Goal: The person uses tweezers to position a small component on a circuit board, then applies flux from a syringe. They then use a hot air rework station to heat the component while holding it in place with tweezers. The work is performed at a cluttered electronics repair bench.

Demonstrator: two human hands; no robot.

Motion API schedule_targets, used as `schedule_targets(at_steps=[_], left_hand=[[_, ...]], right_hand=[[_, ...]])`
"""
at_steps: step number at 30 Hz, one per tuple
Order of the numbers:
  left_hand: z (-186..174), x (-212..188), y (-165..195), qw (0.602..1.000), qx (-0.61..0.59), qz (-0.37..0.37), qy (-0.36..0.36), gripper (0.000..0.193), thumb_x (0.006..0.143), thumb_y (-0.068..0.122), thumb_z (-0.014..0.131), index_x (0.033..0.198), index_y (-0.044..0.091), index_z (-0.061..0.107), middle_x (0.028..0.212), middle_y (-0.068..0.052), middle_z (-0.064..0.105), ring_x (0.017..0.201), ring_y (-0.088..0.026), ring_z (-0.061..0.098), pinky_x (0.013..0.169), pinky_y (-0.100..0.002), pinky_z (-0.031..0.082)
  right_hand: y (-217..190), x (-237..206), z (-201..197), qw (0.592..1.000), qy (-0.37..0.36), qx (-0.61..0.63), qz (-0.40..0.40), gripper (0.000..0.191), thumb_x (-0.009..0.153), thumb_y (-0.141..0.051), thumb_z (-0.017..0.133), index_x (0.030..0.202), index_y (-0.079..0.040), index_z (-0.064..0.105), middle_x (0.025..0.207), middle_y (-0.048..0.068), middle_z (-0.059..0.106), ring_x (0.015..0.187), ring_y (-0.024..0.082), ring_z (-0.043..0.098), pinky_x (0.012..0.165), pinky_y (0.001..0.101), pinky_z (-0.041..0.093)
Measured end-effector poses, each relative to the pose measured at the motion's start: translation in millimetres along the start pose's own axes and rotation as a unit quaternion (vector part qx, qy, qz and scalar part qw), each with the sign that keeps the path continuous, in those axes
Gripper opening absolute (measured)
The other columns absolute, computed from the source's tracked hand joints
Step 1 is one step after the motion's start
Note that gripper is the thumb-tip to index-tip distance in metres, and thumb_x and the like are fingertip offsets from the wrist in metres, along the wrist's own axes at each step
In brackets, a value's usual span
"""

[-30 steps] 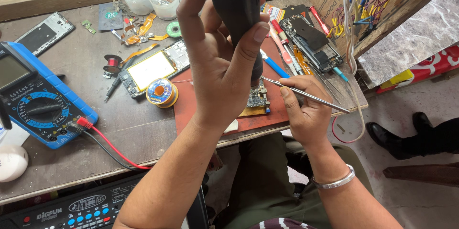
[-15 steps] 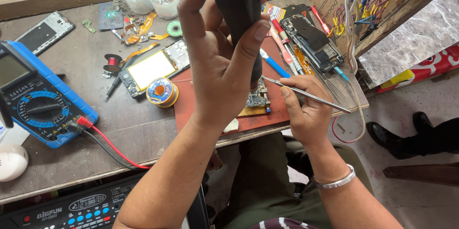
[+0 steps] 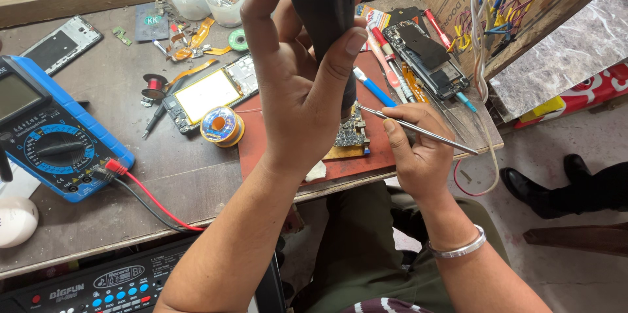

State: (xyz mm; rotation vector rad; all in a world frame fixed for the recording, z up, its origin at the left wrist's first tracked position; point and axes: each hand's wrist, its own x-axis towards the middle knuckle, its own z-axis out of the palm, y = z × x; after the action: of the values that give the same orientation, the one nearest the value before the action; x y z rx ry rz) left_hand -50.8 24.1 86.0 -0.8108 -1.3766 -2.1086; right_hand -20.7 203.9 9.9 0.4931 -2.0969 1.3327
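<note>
A big brown wooden table (image 3: 196, 175) holds many things. On its left side lies a blue and black meter with a round dial (image 3: 55, 136), with a red wire and a black wire plugged in. A flat red mat (image 3: 275, 149) lies in the middle of the table.

The left hand (image 3: 297, 90) is up over the mat. Its fingers are wrapped tight around a thick black tool handle (image 3: 324, 5) that points down. The right hand (image 3: 418, 149) rests at the table edge. Its fingers pinch long thin silver tweezers (image 3: 418, 131). The tweezer tip touches a small green circuit board (image 3: 352, 133), which sits on the red mat under the black tool. A small spool of shiny wire (image 3: 221, 126) lies just beside the mat.
</note>
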Motion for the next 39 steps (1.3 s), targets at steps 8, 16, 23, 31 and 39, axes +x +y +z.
schedule_targets(at_steps=[8, 16, 23, 31, 39], left_hand=[[2.3, 0.2, 0.2, 1.000, 0.007, -0.013, -0.004, 0.060, 0.117, 0.006, 0.070, 0.156, 0.015, 0.025, 0.131, -0.011, 0.059, 0.120, -0.013, 0.061, 0.103, -0.027, 0.052], [2.1, 0.0, -1.0, 1.000, 0.000, -0.007, 0.004, 0.061, 0.117, 0.006, 0.071, 0.156, 0.015, 0.026, 0.131, -0.011, 0.059, 0.116, -0.013, 0.061, 0.102, -0.027, 0.051], [-0.6, 1.3, 0.0, 1.000, 0.015, -0.007, 0.004, 0.060, 0.118, 0.005, 0.070, 0.157, 0.015, 0.026, 0.130, -0.011, 0.059, 0.117, -0.012, 0.060, 0.101, -0.026, 0.051], [2.8, -0.1, -1.2, 1.000, 0.003, -0.010, -0.001, 0.061, 0.117, 0.005, 0.071, 0.157, 0.016, 0.025, 0.129, -0.010, 0.059, 0.115, -0.012, 0.061, 0.101, -0.026, 0.051], [1.0, 0.6, -1.5, 1.000, 0.001, -0.005, 0.005, 0.060, 0.118, 0.005, 0.071, 0.157, 0.016, 0.026, 0.130, -0.011, 0.059, 0.114, -0.011, 0.061, 0.101, -0.026, 0.052]], right_hand=[[0.1, 0.8, -0.3, 1.000, -0.001, -0.013, -0.006, 0.010, 0.101, -0.004, 0.069, 0.110, 0.000, 0.069, 0.102, 0.010, 0.067, 0.089, 0.017, 0.063, 0.081, 0.0281, 0.050], [-0.6, 0.9, -0.5, 1.000, -0.001, -0.017, -0.005, 0.010, 0.101, -0.005, 0.069, 0.110, -0.001, 0.070, 0.102, 0.010, 0.068, 0.089, 0.017, 0.063, 0.081, 0.0280, 0.050], [0.0, 0.3, -0.5, 1.000, 0.000, -0.012, -0.003, 0.010, 0.101, -0.004, 0.069, 0.110, -0.001, 0.070, 0.103, 0.009, 0.068, 0.090, 0.016, 0.063, 0.081, 0.0276, 0.050], [1.3, -0.6, 0.1, 1.000, -0.001, 0.015, 0.007, 0.011, 0.101, -0.003, 0.069, 0.111, 0.001, 0.069, 0.105, 0.010, 0.067, 0.091, 0.016, 0.062, 0.083, 0.0272, 0.050], [1.5, -0.3, -0.1, 1.000, -0.001, 0.003, -0.007, 0.010, 0.102, -0.003, 0.068, 0.111, 0.001, 0.069, 0.105, 0.010, 0.067, 0.094, 0.016, 0.063, 0.085, 0.0275, 0.050]])
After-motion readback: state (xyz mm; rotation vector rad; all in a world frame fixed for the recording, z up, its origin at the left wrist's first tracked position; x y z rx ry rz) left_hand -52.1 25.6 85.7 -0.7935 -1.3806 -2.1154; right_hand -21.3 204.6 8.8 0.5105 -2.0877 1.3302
